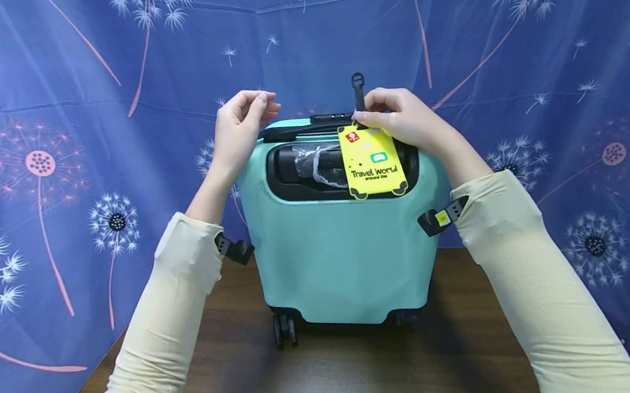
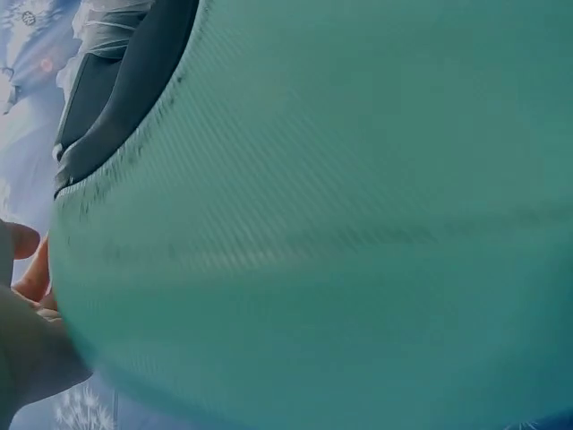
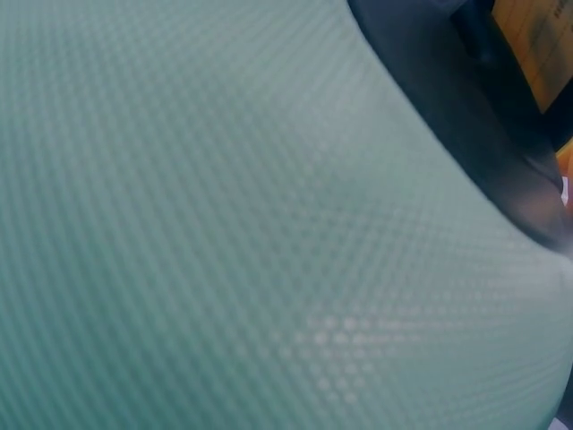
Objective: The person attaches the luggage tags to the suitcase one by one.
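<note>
A turquoise suitcase (image 1: 344, 254) stands upright with a black recessed panel (image 1: 279, 184) near its top. My right hand (image 1: 404, 117) pinches the black strap (image 1: 358, 92) of a yellow luggage tag (image 1: 373, 167), whose looped end sticks up above the fingers. The tag hangs in front of the panel and bears the words "Travel World". My left hand (image 1: 237, 132) is at the suitcase's upper left corner, fingers loosely bent, holding nothing visible. The suitcase shell (image 2: 313, 197) fills most of the left wrist view and hides part of that hand. Shell (image 3: 224, 224) also dominates the right wrist view.
Clear plastic wrap (image 1: 317, 166) clings to a part inside the panel. A black handle (image 1: 303, 132) runs along the top. Black wheels (image 1: 285, 330) rest on a brown wooden table (image 1: 334, 377). Behind hangs a blue cloth (image 1: 316, 42) with dandelion prints.
</note>
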The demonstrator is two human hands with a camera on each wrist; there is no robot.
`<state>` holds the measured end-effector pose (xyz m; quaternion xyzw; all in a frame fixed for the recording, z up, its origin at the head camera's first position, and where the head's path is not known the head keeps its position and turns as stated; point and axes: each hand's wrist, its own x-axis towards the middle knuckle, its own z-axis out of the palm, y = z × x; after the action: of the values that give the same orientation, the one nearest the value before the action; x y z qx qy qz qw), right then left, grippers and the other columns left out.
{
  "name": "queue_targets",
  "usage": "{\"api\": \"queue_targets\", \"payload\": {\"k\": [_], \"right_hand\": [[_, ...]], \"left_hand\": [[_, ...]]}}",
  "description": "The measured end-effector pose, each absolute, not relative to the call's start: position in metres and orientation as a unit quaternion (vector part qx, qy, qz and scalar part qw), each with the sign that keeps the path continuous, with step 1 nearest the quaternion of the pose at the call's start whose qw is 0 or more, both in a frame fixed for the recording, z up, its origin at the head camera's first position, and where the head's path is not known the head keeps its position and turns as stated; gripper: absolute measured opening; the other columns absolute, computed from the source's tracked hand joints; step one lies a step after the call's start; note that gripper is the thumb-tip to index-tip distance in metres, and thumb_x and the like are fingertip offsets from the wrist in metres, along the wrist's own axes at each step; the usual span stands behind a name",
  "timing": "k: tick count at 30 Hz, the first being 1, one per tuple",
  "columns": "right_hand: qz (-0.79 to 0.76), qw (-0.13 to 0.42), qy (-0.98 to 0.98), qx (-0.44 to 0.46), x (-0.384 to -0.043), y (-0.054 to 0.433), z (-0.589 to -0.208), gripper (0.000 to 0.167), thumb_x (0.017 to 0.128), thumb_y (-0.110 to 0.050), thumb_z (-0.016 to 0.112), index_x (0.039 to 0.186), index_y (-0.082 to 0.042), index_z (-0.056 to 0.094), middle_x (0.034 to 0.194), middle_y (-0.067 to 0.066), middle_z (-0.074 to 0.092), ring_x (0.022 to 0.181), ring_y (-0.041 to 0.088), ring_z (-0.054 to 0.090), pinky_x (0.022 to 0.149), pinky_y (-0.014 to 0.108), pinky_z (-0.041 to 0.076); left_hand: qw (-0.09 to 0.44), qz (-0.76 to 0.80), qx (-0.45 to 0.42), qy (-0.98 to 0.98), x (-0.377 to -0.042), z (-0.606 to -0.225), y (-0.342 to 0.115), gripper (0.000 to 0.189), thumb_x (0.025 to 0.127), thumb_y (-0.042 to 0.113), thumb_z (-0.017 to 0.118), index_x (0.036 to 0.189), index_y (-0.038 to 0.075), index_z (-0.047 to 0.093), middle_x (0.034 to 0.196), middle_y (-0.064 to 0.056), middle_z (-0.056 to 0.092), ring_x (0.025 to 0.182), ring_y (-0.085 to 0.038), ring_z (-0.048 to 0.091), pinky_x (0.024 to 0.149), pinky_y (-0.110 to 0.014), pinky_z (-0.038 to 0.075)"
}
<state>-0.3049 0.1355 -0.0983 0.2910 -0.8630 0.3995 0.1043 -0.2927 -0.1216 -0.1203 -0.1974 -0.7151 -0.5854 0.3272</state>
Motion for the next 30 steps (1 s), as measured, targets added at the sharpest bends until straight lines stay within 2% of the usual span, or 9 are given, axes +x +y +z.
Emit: {"api": "queue_targets", "payload": {"k": [3, 10, 15, 19, 25, 28, 30], "right_hand": [[0.395, 0.106, -0.863, 0.295, -0.306, 0.134, -0.097, 0.022, 0.095, -0.027, 0.055, 0.089, -0.006, 0.052, 0.093, 0.006, 0.048, 0.077, 0.016, 0.050, 0.063, 0.021, 0.042], [0.383, 0.108, -0.866, 0.302, -0.308, 0.128, -0.098, 0.023, 0.094, -0.028, 0.055, 0.088, -0.007, 0.052, 0.089, 0.005, 0.046, 0.078, 0.018, 0.049, 0.064, 0.023, 0.040], [0.390, 0.117, -0.864, 0.297, -0.304, 0.133, -0.098, 0.023, 0.094, -0.029, 0.056, 0.089, -0.007, 0.054, 0.086, 0.005, 0.048, 0.074, 0.016, 0.049, 0.063, 0.023, 0.040], [0.399, 0.117, -0.859, 0.299, -0.302, 0.136, -0.098, 0.022, 0.094, -0.029, 0.057, 0.090, -0.007, 0.055, 0.086, 0.005, 0.051, 0.071, 0.016, 0.050, 0.062, 0.023, 0.041], [0.393, 0.117, -0.858, 0.309, -0.303, 0.135, -0.098, 0.023, 0.094, -0.029, 0.057, 0.088, -0.007, 0.054, 0.086, 0.003, 0.049, 0.075, 0.017, 0.047, 0.065, 0.024, 0.038], [0.388, 0.114, -0.862, 0.306, -0.303, 0.135, -0.099, 0.022, 0.094, -0.030, 0.057, 0.089, -0.008, 0.054, 0.084, 0.004, 0.047, 0.077, 0.018, 0.046, 0.066, 0.025, 0.037], [0.387, 0.112, -0.864, 0.301, -0.302, 0.136, -0.098, 0.022, 0.094, -0.029, 0.057, 0.091, -0.008, 0.054, 0.084, 0.004, 0.047, 0.077, 0.018, 0.046, 0.066, 0.025, 0.038]], "left_hand": [[0.308, -0.574, -0.197, -0.733, -0.298, -0.115, -0.114, 0.026, 0.098, 0.019, 0.050, 0.109, 0.001, 0.064, 0.098, -0.012, 0.069, 0.087, -0.011, 0.066, 0.088, -0.028, 0.051], [0.278, -0.545, -0.190, -0.768, -0.306, -0.104, -0.096, 0.025, 0.097, 0.020, 0.051, 0.109, 0.003, 0.065, 0.095, -0.011, 0.070, 0.089, -0.021, 0.066, 0.084, -0.026, 0.051], [0.251, -0.510, -0.201, -0.798, -0.313, -0.093, -0.074, 0.025, 0.098, 0.021, 0.051, 0.111, 0.005, 0.065, 0.099, -0.011, 0.070, 0.091, -0.020, 0.066, 0.082, -0.023, 0.051], [0.232, -0.413, -0.209, -0.856, -0.320, -0.087, -0.059, 0.026, 0.098, 0.021, 0.049, 0.113, 0.009, 0.066, 0.101, -0.008, 0.069, 0.089, -0.014, 0.063, 0.074, -0.018, 0.044], [0.202, -0.303, -0.199, -0.910, -0.323, -0.088, -0.051, 0.028, 0.098, 0.023, 0.047, 0.113, 0.011, 0.068, 0.103, -0.003, 0.068, 0.083, -0.012, 0.054, 0.067, -0.019, 0.036], [0.177, -0.250, -0.187, -0.933, -0.323, -0.090, -0.049, 0.029, 0.099, 0.029, 0.046, 0.115, 0.016, 0.067, 0.098, 0.001, 0.065, 0.081, -0.012, 0.051, 0.068, -0.020, 0.035], [0.161, -0.221, -0.183, -0.944, -0.322, -0.091, -0.047, 0.031, 0.099, 0.034, 0.043, 0.115, 0.020, 0.066, 0.089, 0.001, 0.060, 0.079, -0.014, 0.049, 0.067, -0.022, 0.034]]}}
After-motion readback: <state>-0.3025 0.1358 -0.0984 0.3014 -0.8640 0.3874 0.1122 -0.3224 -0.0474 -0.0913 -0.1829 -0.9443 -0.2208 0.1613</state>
